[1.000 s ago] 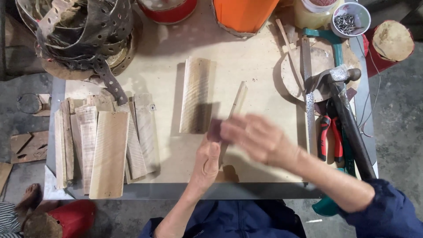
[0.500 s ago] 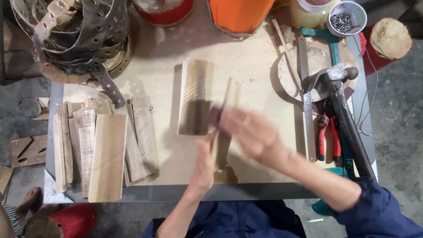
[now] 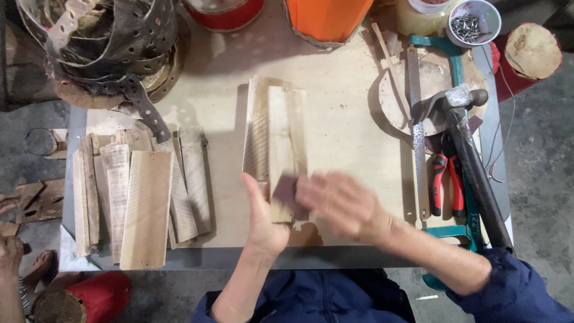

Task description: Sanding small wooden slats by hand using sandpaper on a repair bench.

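A pale wooden board [image 3: 283, 137] lies flat on the workbench [image 3: 341, 119], partly over a ridged board [image 3: 256, 128]. My left hand [image 3: 263, 224] grips the pale board's near end, thumb up along its left edge. My right hand [image 3: 344, 203], blurred by motion, presses a dark sanding pad [image 3: 287, 190] onto the near part of that board.
A stack of wooden boards [image 3: 143, 197] lies at the left. At the right are a hammer [image 3: 472, 149], a file [image 3: 417, 149], red-handled pliers [image 3: 445, 185] and a green hacksaw [image 3: 451, 51]. Perforated metal straps [image 3: 101, 42], an orange container [image 3: 329, 18] and a cup of nails [image 3: 475, 21] stand behind. Another person's hand [image 3: 9, 251] shows far left.
The narrow board, tilted on edge before, now lies flat over the ridged board. My right hand with the pad has slid toward me along it.
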